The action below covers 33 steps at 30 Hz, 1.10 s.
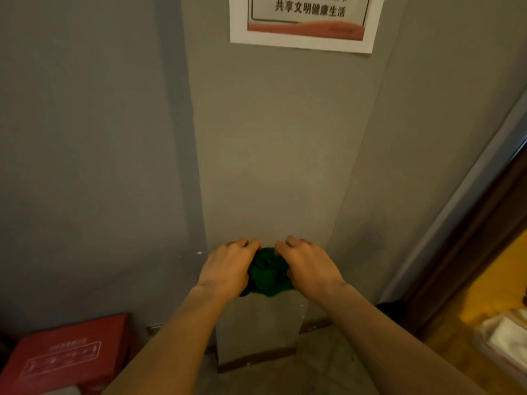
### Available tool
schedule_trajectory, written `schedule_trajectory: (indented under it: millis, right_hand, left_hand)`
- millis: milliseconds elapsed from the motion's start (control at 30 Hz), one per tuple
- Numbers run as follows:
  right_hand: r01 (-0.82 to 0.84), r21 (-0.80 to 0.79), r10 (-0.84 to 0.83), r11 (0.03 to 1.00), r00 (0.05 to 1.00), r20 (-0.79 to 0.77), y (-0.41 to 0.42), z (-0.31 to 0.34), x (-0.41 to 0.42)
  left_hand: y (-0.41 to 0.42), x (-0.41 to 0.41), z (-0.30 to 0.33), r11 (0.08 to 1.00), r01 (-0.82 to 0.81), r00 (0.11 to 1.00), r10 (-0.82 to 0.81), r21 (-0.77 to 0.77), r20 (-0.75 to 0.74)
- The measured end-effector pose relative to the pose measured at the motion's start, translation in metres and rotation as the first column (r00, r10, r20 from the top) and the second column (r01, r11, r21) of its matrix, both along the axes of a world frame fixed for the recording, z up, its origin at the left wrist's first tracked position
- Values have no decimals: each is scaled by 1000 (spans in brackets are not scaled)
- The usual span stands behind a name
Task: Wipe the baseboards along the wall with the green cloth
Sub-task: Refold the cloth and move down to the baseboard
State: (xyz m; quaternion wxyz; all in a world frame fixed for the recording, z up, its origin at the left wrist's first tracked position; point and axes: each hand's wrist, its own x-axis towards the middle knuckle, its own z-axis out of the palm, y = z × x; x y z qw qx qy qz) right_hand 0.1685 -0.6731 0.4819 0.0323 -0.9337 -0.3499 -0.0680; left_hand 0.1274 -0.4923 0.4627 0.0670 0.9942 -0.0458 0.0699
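Bunching the green cloth (266, 273) at lower centre of the frame, the left hand (228, 265) and right hand (309, 263) pinch its edges, probably gathering a wad before reaching the baseboard (256, 360) below.

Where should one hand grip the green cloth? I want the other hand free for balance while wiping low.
The green cloth sits bunched between the left hand and right hand. Probably best to palm the bulging middle of the wad from the near side, fingers curling over its top, leaving its wall-facing side free to wipe the baseboard.
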Motion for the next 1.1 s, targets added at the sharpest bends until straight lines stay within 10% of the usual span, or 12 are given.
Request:
schedule_trajectory:
  millis: [767,1100]
  right_hand:
    - [-146,21,148,989,975,-164,-80,-158,133]
    - [-104,64,117,993,958,-261,-82,-352,145]
  left_hand:
    - [-87,103,-152,987,-162,973,160,-3,-168]
    - [-84,112,-345,987,-157,964,145,-38,-224]
